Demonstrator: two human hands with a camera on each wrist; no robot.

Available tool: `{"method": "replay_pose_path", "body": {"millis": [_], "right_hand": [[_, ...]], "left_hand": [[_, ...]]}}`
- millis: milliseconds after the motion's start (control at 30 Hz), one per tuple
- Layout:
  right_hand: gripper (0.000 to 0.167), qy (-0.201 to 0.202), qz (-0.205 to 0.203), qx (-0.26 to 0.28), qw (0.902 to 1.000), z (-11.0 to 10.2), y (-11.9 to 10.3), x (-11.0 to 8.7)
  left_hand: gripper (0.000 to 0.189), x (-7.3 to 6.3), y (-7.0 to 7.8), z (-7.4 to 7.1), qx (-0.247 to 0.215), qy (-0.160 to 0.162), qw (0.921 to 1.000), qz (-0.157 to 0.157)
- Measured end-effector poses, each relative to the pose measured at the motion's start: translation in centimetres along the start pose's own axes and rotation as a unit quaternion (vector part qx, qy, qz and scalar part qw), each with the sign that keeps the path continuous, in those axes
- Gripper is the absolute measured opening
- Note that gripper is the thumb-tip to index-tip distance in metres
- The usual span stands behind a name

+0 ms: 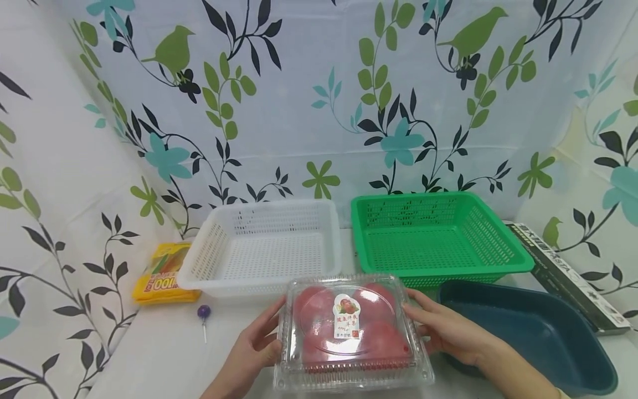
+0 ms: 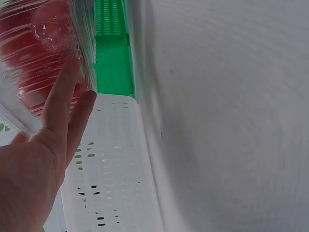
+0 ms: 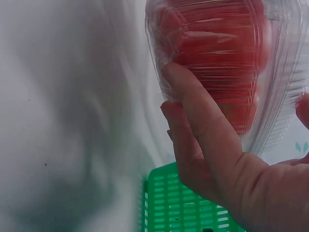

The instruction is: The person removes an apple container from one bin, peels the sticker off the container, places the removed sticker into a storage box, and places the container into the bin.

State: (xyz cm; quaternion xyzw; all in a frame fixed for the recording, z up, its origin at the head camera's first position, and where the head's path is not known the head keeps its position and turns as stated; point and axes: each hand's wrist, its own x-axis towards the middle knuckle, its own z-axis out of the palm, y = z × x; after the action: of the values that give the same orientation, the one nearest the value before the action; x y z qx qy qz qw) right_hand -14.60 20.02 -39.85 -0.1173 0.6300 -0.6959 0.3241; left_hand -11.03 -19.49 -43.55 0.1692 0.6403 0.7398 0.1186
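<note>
We see two hands holding a clear box with red fruit in it. The box is up over the white table, in front of the two baskets. A white label with a fruit picture is on its lid.

The left hand grips the left side of the box, with its thumb on that side. The right hand grips the right side. From the wrists, we can see long fingers pressed on the wall of the box, a bit spread at the tips.

Behind the box we see a white basket, and a green basket just to its right. A dark blue tub is near the right hand. Past it lies a long black box. On the left, a yellow bag is beside the white basket, and a purple lolly lies near the bag. The cloth at the back has birds and leaves.
</note>
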Motion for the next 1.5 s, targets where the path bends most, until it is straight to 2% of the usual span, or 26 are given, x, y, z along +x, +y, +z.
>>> {"method": "replay_pose_path", "body": {"millis": [233, 367, 533, 733, 933, 1100, 1500], "right_hand": [[0.075, 0.005, 0.013, 0.019, 0.9997, 0.1, 0.8, -0.1], [0.076, 0.006, 0.014, 0.024, 0.9996, 0.3, 1.1, -0.1], [0.080, 0.026, 0.023, 0.016, 0.9993, 0.6, 1.3, 0.1], [0.084, 0.050, 0.036, -0.006, 0.9981, 0.8, 1.5, 0.8], [0.087, 0.066, 0.047, -0.023, 0.9964, 0.8, 1.8, 1.2], [0.087, 0.070, 0.048, -0.024, 0.9961, 0.9, 1.7, 1.3], [0.087, 0.074, 0.056, -0.018, 0.9956, 1.0, 1.5, 1.3]], "left_hand": [[0.073, -0.2, -0.2, -0.2, -0.011, -0.007, 0.9994, -0.032], [0.073, 0.0, -0.2, -0.5, -0.008, -0.021, 0.9982, -0.056], [0.074, 0.3, -0.3, -0.9, -0.004, -0.039, 0.9954, -0.087], [0.074, 0.8, -0.5, -1.3, -0.002, -0.054, 0.9940, -0.095], [0.076, 1.2, -0.8, -1.5, 0.011, -0.042, 0.9934, -0.106], [0.078, 1.3, -0.9, -1.5, 0.019, -0.032, 0.9942, -0.100], [0.080, 1.3, -1.0, -1.6, 0.008, -0.039, 0.9946, -0.096]]}}
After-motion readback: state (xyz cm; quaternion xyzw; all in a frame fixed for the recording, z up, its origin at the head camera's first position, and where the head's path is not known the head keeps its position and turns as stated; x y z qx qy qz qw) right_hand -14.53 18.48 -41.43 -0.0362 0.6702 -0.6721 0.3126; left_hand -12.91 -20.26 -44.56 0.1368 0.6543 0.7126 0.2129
